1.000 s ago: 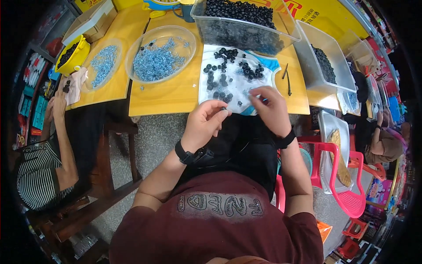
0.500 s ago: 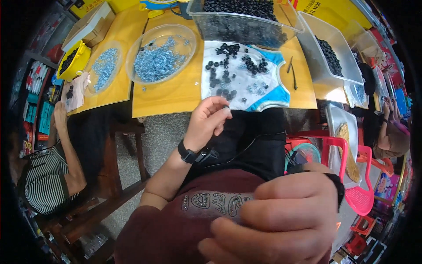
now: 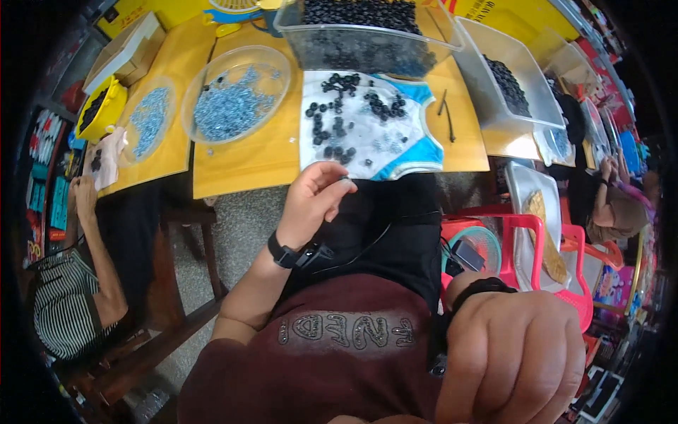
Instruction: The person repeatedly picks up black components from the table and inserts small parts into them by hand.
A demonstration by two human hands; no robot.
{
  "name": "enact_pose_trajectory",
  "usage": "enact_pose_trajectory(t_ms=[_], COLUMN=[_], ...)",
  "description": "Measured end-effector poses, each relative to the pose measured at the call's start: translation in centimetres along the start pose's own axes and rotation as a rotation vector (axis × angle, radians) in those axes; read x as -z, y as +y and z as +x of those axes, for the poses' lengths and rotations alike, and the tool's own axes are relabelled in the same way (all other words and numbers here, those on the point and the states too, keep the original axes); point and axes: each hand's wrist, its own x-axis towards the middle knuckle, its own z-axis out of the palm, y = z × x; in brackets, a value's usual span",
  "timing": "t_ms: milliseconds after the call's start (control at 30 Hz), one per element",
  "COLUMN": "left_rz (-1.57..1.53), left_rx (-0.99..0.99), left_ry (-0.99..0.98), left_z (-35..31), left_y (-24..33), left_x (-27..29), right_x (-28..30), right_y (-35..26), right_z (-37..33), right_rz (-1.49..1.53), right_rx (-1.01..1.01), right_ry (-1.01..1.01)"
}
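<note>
My left hand [image 3: 311, 200] is just off the table's near edge, thumb and forefinger pinched on something too small to name. Beyond it lies a white cloth with blue trim [image 3: 337, 113], strewn with black beads [image 3: 385, 106] and small clear-blue pieces. My right hand [image 3: 514, 357] is raised close to the camera at the lower right, its fingers curled down. Whatever its fingertips hold is hidden behind the hand. Left of the cloth, a round clear tray [image 3: 189, 113] holds a heap of light-blue pieces [image 3: 229, 106].
Behind the cloth stands a clear bin [image 3: 360, 53] of black beads; another bin [image 3: 480, 85] is to its right. Two thin dark sticks [image 3: 448, 116] lie on the table. At left a person in a striped top [image 3: 67, 304] works near a yellow basket [image 3: 106, 131]. A pink chair [image 3: 522, 222] stands right.
My right hand has moved right and turned its back to the camera. The left hand keeps its pinch by the cloth. The whole view has shifted slightly.
</note>
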Motion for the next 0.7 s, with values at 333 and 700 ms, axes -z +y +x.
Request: enact_pose_trajectory(t_ms=[333, 700], left_rz=[0.048, 0.08], left_rx=[0.028, 0.009], left_ry=[-0.054, -0.024], left_z=[-0.3, -0.1], left_y=[0.1, 0.5], left_x=[-0.5, -0.4], right_x=[-1.4, 6.9], right_y=[1.5, 0.4], right_z=[-0.1, -4.4], right_rz=[0.054, -0.922], right_rx=[0.18, -0.374], right_ry=[0.158, 0.566])
